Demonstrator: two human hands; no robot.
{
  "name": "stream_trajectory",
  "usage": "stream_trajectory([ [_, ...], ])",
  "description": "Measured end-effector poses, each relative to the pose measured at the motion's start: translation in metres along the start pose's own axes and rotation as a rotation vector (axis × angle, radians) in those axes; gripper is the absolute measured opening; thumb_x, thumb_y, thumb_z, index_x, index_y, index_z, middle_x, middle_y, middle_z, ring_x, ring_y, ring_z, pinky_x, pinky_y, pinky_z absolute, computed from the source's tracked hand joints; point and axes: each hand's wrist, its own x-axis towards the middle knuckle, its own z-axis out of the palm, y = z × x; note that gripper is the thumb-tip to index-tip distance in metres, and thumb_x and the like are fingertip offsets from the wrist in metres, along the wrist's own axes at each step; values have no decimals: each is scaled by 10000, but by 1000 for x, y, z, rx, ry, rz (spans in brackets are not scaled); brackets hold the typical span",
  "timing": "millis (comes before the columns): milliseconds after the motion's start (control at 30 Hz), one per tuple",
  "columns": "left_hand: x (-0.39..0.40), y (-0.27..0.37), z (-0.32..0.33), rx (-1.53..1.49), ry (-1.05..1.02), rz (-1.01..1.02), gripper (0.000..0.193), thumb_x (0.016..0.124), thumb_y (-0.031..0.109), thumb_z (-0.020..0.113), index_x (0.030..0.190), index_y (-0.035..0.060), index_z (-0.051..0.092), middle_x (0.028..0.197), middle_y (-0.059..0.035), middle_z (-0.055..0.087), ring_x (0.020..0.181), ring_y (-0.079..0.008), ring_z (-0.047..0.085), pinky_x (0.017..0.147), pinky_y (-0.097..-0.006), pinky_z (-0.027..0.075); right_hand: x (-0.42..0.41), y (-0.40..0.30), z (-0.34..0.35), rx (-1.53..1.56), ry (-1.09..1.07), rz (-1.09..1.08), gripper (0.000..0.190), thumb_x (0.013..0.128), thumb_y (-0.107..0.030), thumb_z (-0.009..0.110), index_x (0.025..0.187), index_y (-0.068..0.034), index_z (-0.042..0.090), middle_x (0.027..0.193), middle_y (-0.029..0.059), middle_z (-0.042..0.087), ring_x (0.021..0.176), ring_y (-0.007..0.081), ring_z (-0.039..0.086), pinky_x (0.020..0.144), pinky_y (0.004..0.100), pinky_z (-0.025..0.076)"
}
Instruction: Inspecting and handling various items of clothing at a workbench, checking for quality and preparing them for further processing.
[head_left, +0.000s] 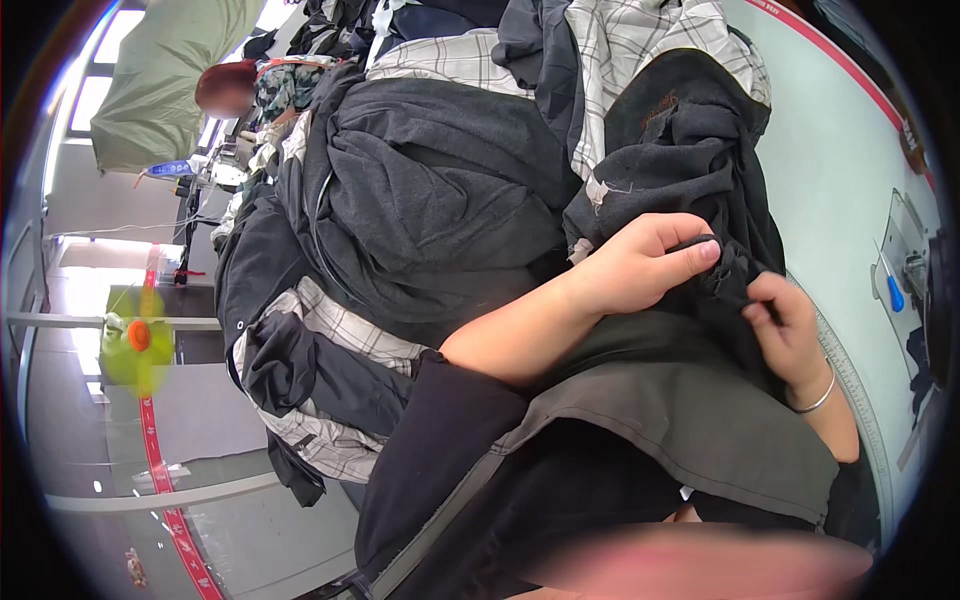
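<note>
Before me lies a dark grey fleece garment (667, 176), bunched up, with orange stitched lettering on a dark panel near its top. My left hand (660, 259) pinches a folded edge of this fabric between thumb and fingers. Just to its right, my right hand (784, 322), with a bangle at the wrist, grips another part of the same cloth between curled fingers. A ragged seam edge (724, 277) shows between the two hands. Pale scraps with loose threads (598, 191) sit on the garment. The part inside my fingers is hidden.
A pile of dark and plaid-lined garments (442, 180) fills the left and far side. On the right are a pale tabletop (825, 150), a measuring tape strip (847, 367), a blue-handled tool (895, 294) and machine parts. A green fan (137, 335) and another person (289, 90) are farther left.
</note>
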Motion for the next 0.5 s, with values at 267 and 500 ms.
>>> stream_trajectory([
  [267,0,7,6,252,57,-29,190,940,180,522,852,19,572,703,74,472,665,-26,397,574,-203,359,-6,3,-17,126,-72,26,138,877,-140,575,881,-6,539,733,22,485,651,88,451,582,216,349],
  [500,10,-6,33,-401,348,94,154,955,129,484,1012,30,587,961,-22,631,881,-81,575,802,-227,453,-18,-23,-16,-31,111,-50,393,826,-198,669,1118,-15,479,907,24,464,539,53,317,536,186,273],
])
